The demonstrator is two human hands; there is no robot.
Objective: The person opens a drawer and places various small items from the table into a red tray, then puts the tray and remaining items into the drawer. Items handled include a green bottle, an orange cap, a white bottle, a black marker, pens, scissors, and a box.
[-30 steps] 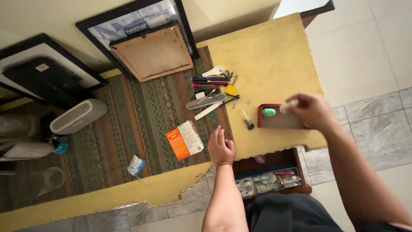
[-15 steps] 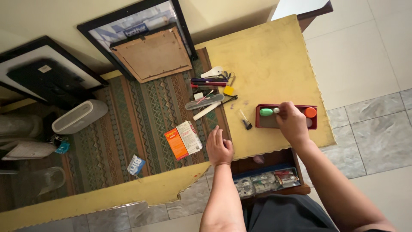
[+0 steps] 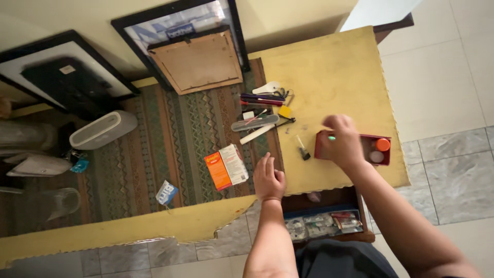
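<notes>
My left hand (image 3: 268, 177) lies flat on the yellow tablecloth (image 3: 329, 72) near the table's front edge and holds nothing. My right hand (image 3: 342, 139), blurred, hovers with curled fingers over the left end of a red tray (image 3: 383, 137). It covers a green object (image 3: 332, 137), of which only a sliver shows. Whether the fingers grip it is hidden. An orange cap (image 3: 383, 144) and a small white round lid (image 3: 376, 156) sit in the tray's right end.
An orange-and-white box (image 3: 226, 167), a clear long case (image 3: 254, 122), pens (image 3: 262, 98) and a small brush (image 3: 302, 149) lie between the hands and the wall. A drawer (image 3: 321, 224) full of small items stands open below. Picture frames (image 3: 193, 56) lean at the back.
My right hand came down to the tray and has now slid left over the green object, uncovering the tray's right end. My left hand has stayed put. The view shifted slightly.
</notes>
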